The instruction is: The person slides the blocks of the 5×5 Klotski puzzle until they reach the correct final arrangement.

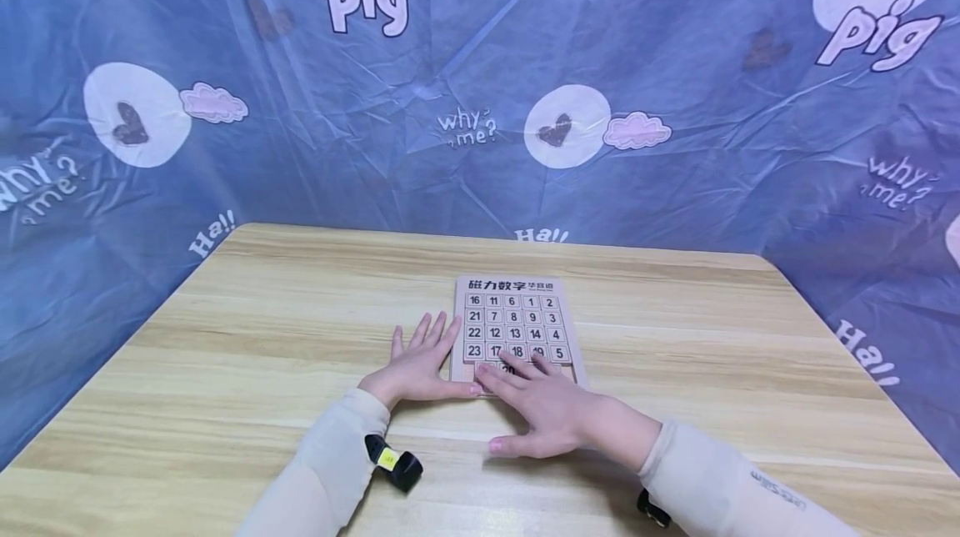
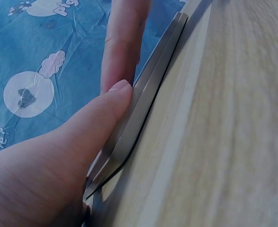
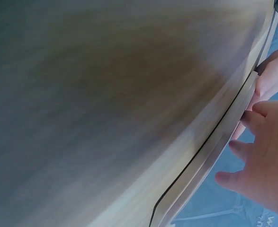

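Observation:
A number slide puzzle (image 1: 458, 328) lies flat on the table, its numbered tiles (image 1: 513, 316) in rows under a line of Chinese characters. My left hand (image 1: 420, 372) is spread at the puzzle's left side, fingertips by the left edge. Its thumb (image 2: 98, 106) touches the near rim of the board. My right hand (image 1: 553, 412) reaches over the lower rows with its fingers extended, one fingertip on the bottom row beside tile 20. Its thumb stays off the board, over the table. The right fingers hide much of the bottom row.
The wooden table (image 1: 300, 295) reaches back to a blue printed cloth (image 1: 420, 170) hanging behind it and at both sides. Each sleeve carries a black wrist strap; the left one (image 1: 393, 462) has a yellow label.

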The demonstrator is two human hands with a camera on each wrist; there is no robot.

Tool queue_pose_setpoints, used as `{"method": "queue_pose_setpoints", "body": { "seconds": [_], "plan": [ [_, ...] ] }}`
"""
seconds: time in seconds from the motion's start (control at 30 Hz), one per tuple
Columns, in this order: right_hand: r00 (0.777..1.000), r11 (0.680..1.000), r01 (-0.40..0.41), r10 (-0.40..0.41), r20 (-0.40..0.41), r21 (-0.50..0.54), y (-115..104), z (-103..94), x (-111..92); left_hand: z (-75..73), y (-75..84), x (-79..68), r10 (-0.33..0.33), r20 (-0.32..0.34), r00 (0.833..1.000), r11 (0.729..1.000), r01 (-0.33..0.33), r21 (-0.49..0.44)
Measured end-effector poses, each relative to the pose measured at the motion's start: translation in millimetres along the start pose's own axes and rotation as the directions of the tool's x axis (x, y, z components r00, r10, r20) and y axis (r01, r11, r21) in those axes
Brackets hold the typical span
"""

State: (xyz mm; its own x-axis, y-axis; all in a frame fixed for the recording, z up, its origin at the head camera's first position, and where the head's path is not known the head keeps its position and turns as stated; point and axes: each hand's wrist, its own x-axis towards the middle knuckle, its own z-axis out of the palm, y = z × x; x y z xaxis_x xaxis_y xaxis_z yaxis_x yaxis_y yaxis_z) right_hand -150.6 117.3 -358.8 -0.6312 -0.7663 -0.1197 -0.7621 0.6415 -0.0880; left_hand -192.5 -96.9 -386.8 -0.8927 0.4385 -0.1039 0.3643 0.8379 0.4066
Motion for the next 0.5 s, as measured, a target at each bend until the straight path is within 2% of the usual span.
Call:
{"method": "queue_pose_setpoints", "body": {
  "seconds": [0.5],
  "plan": [
    [1.000, 1.000, -0.005, 0.005, -0.012, 0.016, 5.5, 2.7, -12.7, 1.1, 0.2, -0.1, 0.000, -0.006, 1.000, 1.000, 0.000, 0.006]
  ]
}}
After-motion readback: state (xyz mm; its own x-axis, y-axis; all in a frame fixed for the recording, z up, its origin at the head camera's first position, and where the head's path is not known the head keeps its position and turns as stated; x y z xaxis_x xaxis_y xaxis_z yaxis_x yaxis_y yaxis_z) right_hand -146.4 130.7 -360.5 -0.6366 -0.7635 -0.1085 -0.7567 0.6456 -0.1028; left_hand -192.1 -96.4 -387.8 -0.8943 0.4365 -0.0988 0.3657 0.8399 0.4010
